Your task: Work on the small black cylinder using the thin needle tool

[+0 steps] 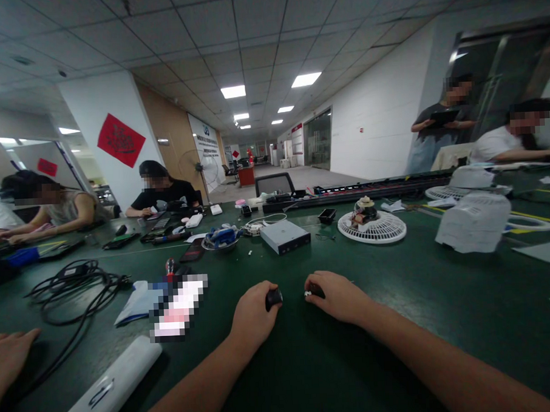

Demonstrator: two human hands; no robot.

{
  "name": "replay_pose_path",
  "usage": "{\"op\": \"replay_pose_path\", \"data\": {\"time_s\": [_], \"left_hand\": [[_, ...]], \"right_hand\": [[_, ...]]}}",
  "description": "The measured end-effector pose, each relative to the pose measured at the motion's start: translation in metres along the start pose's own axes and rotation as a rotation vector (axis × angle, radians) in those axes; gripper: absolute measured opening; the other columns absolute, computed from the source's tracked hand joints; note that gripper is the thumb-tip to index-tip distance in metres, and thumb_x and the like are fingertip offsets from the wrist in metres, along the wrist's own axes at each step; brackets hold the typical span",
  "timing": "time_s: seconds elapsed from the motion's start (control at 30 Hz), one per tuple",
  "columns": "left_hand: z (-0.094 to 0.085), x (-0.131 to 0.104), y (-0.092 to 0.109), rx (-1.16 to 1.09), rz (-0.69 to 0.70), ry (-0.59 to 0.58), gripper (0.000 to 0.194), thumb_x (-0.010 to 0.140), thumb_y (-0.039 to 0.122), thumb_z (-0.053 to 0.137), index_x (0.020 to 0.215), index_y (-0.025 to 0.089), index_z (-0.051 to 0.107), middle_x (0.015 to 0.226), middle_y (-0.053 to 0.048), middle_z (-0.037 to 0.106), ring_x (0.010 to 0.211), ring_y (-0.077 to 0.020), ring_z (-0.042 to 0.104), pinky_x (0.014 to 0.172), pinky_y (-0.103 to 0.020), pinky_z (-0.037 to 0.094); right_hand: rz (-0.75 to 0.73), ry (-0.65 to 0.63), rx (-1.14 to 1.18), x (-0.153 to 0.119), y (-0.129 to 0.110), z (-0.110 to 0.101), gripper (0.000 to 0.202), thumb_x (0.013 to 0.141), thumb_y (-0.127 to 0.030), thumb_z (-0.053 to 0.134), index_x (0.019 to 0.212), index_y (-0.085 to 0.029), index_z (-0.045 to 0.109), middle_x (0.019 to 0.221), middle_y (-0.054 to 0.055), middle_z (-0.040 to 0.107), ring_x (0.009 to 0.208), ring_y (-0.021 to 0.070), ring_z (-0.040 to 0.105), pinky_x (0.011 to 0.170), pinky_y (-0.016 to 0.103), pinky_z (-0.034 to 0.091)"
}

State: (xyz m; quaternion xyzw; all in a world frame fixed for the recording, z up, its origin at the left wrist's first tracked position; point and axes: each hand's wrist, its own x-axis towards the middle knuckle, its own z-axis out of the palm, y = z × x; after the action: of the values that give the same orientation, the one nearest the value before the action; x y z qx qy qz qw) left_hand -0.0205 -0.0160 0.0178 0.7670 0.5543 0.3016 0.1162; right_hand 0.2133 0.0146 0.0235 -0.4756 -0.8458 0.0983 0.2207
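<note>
My left hand [254, 310] is closed around a small black rounded part [273, 299], whose kind I cannot make out. Opposite it, a short gap away, my right hand [336, 294] grips a small dark piece [316, 289]. A tiny white bit [307, 294] shows at the right fingertips; whether it belongs to the dark piece I cannot tell. Both hands rest low over the green table [291, 363]. Beyond them lies a grey disc drive box [285, 236], touched by neither hand.
A white fan grille with a motor [371, 226] and a white plastic housing [474, 221] stand at right. Black cable [73, 287], a red-handled tool [169, 266], a blue-white packet [140, 302] and a long white case [109, 383] lie left. Another person's hand [10, 357] rests at far left.
</note>
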Motion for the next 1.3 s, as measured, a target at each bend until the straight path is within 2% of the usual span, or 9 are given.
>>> {"op": "replay_pose_path", "data": {"time_s": [0.13, 0.27, 0.47, 0.67, 0.83, 1.03, 1.2, 1.3], "left_hand": [[-0.001, 0.000, 0.003, -0.004, -0.002, -0.017, 0.027, 0.079, 0.013, 0.071, 0.104, 0.023, 0.067, 0.103, -0.003, 0.072, 0.099, -0.0241, 0.066, 0.088, -0.036, 0.048], [-0.001, -0.002, 0.006, -0.037, 0.056, -0.063, 0.026, 0.079, 0.014, 0.072, 0.102, 0.024, 0.067, 0.102, -0.001, 0.072, 0.097, -0.0228, 0.066, 0.085, -0.034, 0.049], [-0.001, -0.006, 0.011, 0.011, 0.174, -0.125, 0.028, 0.080, 0.019, 0.075, 0.106, 0.024, 0.066, 0.104, -0.003, 0.072, 0.098, -0.0244, 0.064, 0.085, -0.036, 0.048], [-0.004, -0.007, 0.007, -0.034, 0.265, -0.148, 0.029, 0.083, 0.022, 0.073, 0.112, 0.025, 0.066, 0.107, -0.004, 0.072, 0.099, -0.0237, 0.065, 0.089, -0.036, 0.049], [-0.002, -0.006, 0.003, -0.070, 0.255, -0.107, 0.031, 0.081, 0.023, 0.077, 0.111, 0.024, 0.066, 0.106, -0.003, 0.073, 0.098, -0.0234, 0.066, 0.088, -0.035, 0.050], [-0.004, -0.006, 0.005, -0.067, 0.271, -0.131, 0.034, 0.083, 0.022, 0.076, 0.115, 0.024, 0.065, 0.110, -0.003, 0.072, 0.101, -0.0230, 0.066, 0.090, -0.035, 0.049], [-0.006, -0.007, 0.008, -0.041, 0.229, -0.135, 0.031, 0.084, 0.026, 0.074, 0.114, 0.024, 0.065, 0.109, -0.004, 0.072, 0.100, -0.0239, 0.065, 0.089, -0.036, 0.049], [-0.005, -0.009, 0.008, -0.023, 0.249, -0.127, 0.032, 0.084, 0.026, 0.074, 0.114, 0.023, 0.064, 0.107, -0.004, 0.072, 0.097, -0.0241, 0.065, 0.086, -0.036, 0.049]], "right_hand": [[-0.047, 0.007, 0.060, -0.001, -0.015, -0.001, 0.015, 0.081, -0.014, 0.067, 0.092, -0.022, 0.073, 0.091, 0.006, 0.071, 0.087, 0.0238, 0.065, 0.075, 0.035, 0.049], [-0.081, 0.044, 0.085, -0.003, -0.027, -0.003, 0.011, 0.082, -0.016, 0.069, 0.090, -0.022, 0.074, 0.087, 0.006, 0.070, 0.082, 0.0221, 0.064, 0.072, 0.034, 0.049], [-0.288, 0.069, 0.137, -0.007, -0.034, 0.002, 0.014, 0.081, -0.010, 0.070, 0.087, -0.022, 0.073, 0.087, 0.003, 0.072, 0.088, 0.0211, 0.062, 0.078, 0.034, 0.049], [-0.235, 0.134, 0.141, -0.008, -0.037, 0.001, 0.013, 0.079, -0.011, 0.073, 0.082, -0.023, 0.074, 0.090, 0.002, 0.069, 0.089, 0.0201, 0.061, 0.077, 0.033, 0.048], [-0.218, 0.150, 0.146, -0.008, -0.041, 0.002, 0.016, 0.081, -0.006, 0.068, 0.084, -0.020, 0.072, 0.086, 0.003, 0.070, 0.087, 0.0208, 0.060, 0.074, 0.033, 0.048], [-0.156, 0.204, 0.131, -0.009, -0.043, 0.001, 0.009, 0.079, -0.012, 0.072, 0.083, -0.021, 0.071, 0.082, 0.004, 0.071, 0.084, 0.0222, 0.060, 0.071, 0.035, 0.047], [-0.221, 0.194, 0.103, -0.008, -0.040, -0.002, 0.007, 0.081, -0.017, 0.072, 0.084, -0.022, 0.076, 0.081, 0.004, 0.074, 0.083, 0.0231, 0.061, 0.074, 0.037, 0.048], [-0.225, 0.161, 0.102, -0.008, -0.041, -0.004, 0.008, 0.078, -0.017, 0.074, 0.084, -0.022, 0.076, 0.084, 0.004, 0.074, 0.085, 0.0235, 0.061, 0.075, 0.038, 0.048]]}}
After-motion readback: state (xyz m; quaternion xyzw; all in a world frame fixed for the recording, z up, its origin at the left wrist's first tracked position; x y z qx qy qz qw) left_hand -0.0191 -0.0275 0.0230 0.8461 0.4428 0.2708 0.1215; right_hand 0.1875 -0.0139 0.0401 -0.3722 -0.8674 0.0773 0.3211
